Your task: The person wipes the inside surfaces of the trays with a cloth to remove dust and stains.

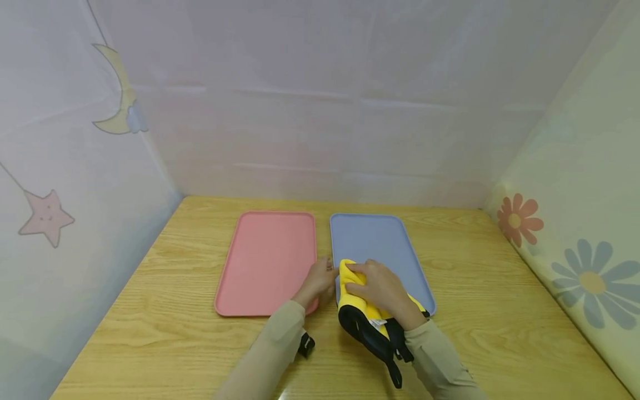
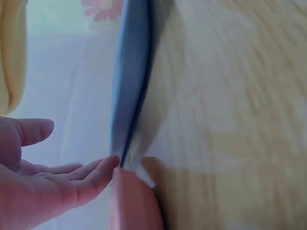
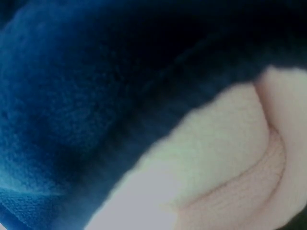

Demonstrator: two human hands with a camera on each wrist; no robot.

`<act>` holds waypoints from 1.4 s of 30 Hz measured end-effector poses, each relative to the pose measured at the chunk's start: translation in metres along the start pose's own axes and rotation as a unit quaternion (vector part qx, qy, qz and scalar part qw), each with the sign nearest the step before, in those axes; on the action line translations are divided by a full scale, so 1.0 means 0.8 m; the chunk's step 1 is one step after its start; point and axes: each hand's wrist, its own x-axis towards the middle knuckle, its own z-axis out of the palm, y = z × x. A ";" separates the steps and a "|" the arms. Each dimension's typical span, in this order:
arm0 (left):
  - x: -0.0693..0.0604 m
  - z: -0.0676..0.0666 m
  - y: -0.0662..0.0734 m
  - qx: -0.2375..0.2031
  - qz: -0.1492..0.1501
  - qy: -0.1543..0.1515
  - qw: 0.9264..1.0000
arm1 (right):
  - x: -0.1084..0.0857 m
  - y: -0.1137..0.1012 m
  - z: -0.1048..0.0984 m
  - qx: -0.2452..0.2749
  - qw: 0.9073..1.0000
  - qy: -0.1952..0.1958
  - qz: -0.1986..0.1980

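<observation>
My right hand (image 1: 377,286) grips a soft yellow cloth item with black trim (image 1: 352,300), thumb and fingers pressed into its folds, above the near part of the blue tray (image 1: 372,236). A black strap-like end of the item hangs down toward the table's near side. In the right wrist view its dark fabric (image 3: 72,105) fills the upper left; what kind of item it is cannot be told. My left hand (image 1: 320,280) is between the two trays, holding nothing. In the left wrist view its fingers extend, with fingertips close to the edges of the blue tray (image 2: 132,57) and the pink tray (image 2: 134,203).
The pink tray (image 1: 270,261) lies left of the blue one on a wooden table (image 1: 165,333). A small black strap piece (image 1: 306,345) shows beside the left forearm. Printed cloth walls (image 1: 300,128) close off the back and both sides.
</observation>
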 end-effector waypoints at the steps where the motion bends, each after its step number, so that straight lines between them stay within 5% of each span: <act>1: -0.001 -0.002 0.000 0.003 0.005 0.003 1.000 | 0.000 0.000 0.000 0.001 1.000 -0.001 0.000; 7: -0.006 -0.022 -0.006 0.003 0.044 0.048 0.998 | -0.001 -0.001 0.000 0.003 1.000 -0.004 0.005; 13: -0.022 -0.062 -0.017 0.009 0.059 0.124 0.991 | -0.001 -0.001 0.000 0.011 1.000 -0.007 0.011; 21: -0.054 -0.130 -0.028 0.148 0.019 0.237 0.960 | -0.003 -0.003 0.000 0.015 1.000 -0.008 0.012; 24: -0.064 -0.152 -0.031 0.177 -0.018 0.240 0.954 | -0.003 -0.003 0.000 0.017 1.000 -0.007 0.010; 31: -0.083 -0.187 -0.047 0.188 -0.090 0.201 0.957 | -0.002 -0.003 0.002 0.015 1.000 -0.008 0.003; 36: -0.094 -0.203 -0.065 0.191 -0.126 0.199 0.953 | -0.001 -0.003 0.002 0.017 1.000 -0.006 0.003; 42: -0.105 -0.213 -0.079 0.185 -0.171 0.141 0.958 | -0.003 -0.003 0.004 0.017 1.000 -0.009 0.003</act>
